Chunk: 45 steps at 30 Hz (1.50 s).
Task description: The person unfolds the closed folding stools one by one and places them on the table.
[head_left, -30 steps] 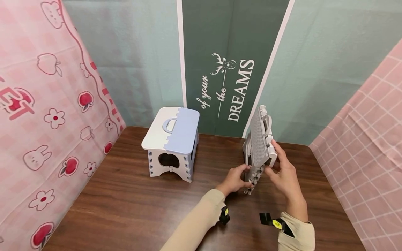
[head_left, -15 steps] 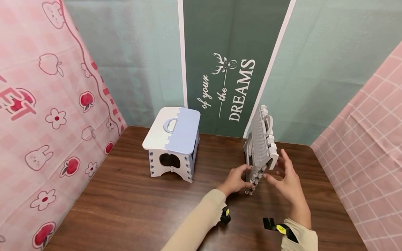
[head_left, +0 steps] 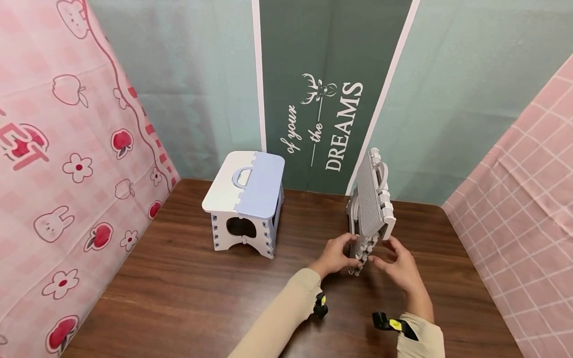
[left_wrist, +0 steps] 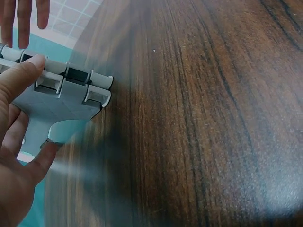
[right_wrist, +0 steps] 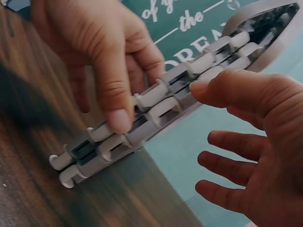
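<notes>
A grey folding stool [head_left: 370, 204], folded nearly flat, stands on edge at the right of the table in the head view. My left hand [head_left: 333, 256] grips its lower leg part; in the left wrist view the thumb [left_wrist: 26, 73] lies over the hinge knuckles and the fingers are on the leg panel's other side. My right hand [head_left: 400, 263] is at the stool's near right side. Seen from the right wrist, its thumb tip [right_wrist: 201, 90] touches the hinged leg edge, while the other fingers [right_wrist: 227, 168] are spread apart beside the panel.
An unfolded white and blue folding stool [head_left: 243, 186] stands upright to the left on the brown wooden table [head_left: 188, 298]. Printed cloth hangs behind the table [head_left: 313, 114], with pink cloths at the left [head_left: 89, 169] and right [head_left: 528, 214].
My right hand has let go of the grey stool's upper edge, moved slightly away, then come down to the lower leg hinges. The left hand and both stools have stayed in place.
</notes>
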Available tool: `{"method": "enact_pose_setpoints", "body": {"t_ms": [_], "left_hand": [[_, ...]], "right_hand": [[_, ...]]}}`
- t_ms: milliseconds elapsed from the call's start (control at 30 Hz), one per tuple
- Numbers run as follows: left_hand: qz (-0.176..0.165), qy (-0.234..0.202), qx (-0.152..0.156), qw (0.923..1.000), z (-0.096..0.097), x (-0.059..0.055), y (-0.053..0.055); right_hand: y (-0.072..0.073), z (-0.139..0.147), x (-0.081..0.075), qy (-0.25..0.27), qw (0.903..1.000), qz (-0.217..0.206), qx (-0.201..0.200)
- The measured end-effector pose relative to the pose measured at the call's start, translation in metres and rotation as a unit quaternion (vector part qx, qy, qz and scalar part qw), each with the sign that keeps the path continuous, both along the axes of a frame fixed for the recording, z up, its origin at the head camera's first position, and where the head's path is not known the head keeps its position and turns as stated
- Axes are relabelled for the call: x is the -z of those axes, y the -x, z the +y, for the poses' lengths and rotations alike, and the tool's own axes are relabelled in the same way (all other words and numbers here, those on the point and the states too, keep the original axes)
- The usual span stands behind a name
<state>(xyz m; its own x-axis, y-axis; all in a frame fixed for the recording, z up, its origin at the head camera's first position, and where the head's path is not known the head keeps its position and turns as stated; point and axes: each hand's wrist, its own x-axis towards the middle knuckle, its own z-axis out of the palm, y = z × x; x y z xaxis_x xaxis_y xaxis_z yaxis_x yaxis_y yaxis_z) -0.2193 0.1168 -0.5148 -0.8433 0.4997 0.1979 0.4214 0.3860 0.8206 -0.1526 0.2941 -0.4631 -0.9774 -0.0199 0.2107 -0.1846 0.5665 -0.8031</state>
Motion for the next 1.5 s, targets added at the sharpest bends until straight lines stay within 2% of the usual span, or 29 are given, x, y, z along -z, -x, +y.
{"method": "enact_pose_setpoints", "body": {"t_ms": [200,367,533,700,867,1167,1267,1500], "left_hand": [[0.008,-0.003,0.001,1.0,0.0,-0.002,-0.001],[-0.006,-0.012,0.003,0.9999,0.0,0.0,-0.001],[-0.002,-0.018,0.004,0.9998,-0.001,0.004,-0.001],[0.007,-0.018,0.0,0.9998,-0.002,0.006,0.0],[0.011,-0.022,0.002,0.9997,-0.001,0.006,-0.001],[0.016,-0.028,0.004,0.9995,-0.001,0.005,-0.003],[0.027,-0.026,0.005,0.9993,-0.002,0.006,-0.003],[0.037,-0.02,0.001,0.9991,-0.009,0.003,-0.004]], "right_hand": [[0.007,-0.005,0.008,0.016,0.9998,-0.006,-0.011],[0.011,-0.009,0.015,0.031,0.9992,-0.006,-0.025],[0.015,-0.011,0.021,0.075,0.9958,-0.025,-0.047],[0.018,-0.006,0.033,0.123,0.9894,-0.046,-0.062],[0.019,-0.001,0.039,0.149,0.9853,-0.05,-0.068],[0.016,-0.002,0.039,0.15,0.9853,-0.06,-0.056],[0.015,-0.002,0.039,0.151,0.9852,-0.06,-0.055],[0.014,0.0,0.038,0.113,0.9908,-0.054,-0.052]]}}
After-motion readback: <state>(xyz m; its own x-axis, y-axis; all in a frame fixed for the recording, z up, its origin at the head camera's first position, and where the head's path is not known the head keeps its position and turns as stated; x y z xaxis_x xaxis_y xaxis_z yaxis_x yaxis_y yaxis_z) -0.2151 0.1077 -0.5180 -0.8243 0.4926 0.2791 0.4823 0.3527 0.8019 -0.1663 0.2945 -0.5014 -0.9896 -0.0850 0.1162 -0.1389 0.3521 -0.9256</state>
